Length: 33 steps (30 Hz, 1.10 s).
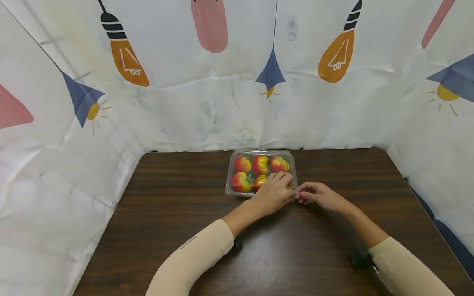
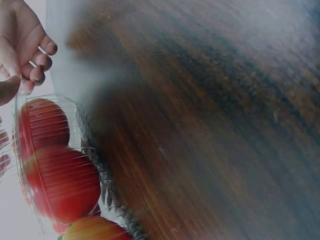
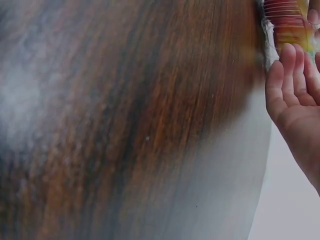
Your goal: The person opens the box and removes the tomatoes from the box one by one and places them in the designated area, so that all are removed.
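A clear plastic fruit box (image 1: pixel 230 181) stands at the table's far edge, its lid lying over several red-and-yellow fruits (image 1: pixel 242 164) with bits of green leaf. My left hand (image 1: pixel 273 193) reaches across the box's front right part, fingers bent over the lid and thumb at the corner. At that same corner my right hand (image 1: pixel 321 197) pinches the rim between thumb and forefinger. In the left wrist view, the box's ribbed side (image 2: pixel 60 165) shows, with both hands meeting at the rim. The right wrist view shows the right hand's (image 3: pixel 300 100) other fingers extended beside the box.
The dark wood-grain table (image 1: pixel 177 197) stretches in front of the box and to both sides. Behind and beside it hangs a white cloth (image 1: pixel 177 115) printed with lamps and bulbs. Pale sleeves (image 1: pixel 200 250) cover both forearms.
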### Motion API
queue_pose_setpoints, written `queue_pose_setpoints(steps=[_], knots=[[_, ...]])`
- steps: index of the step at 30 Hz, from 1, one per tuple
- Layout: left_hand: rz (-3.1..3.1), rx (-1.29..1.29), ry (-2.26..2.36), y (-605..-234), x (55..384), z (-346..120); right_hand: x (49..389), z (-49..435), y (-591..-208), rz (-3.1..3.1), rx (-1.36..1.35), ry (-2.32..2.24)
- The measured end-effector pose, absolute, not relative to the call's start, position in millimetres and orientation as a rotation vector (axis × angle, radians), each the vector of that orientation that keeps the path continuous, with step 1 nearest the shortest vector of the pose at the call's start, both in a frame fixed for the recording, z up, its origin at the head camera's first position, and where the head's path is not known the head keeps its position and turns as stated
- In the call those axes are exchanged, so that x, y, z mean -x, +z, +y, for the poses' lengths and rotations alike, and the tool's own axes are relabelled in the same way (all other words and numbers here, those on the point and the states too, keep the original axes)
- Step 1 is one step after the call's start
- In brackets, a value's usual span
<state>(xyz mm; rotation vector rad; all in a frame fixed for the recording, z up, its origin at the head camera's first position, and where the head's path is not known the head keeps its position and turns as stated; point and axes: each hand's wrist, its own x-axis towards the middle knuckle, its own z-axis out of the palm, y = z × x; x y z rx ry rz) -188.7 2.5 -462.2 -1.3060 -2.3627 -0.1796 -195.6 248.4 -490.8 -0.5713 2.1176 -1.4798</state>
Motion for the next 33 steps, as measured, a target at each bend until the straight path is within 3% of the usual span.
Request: queue_pose_setpoints(steps=[33], knots=[[-2.305,1.397,-0.257,-460.1,193.0,3.6,198.6,238.6,-499.1,2.05,0.552,-1.538]])
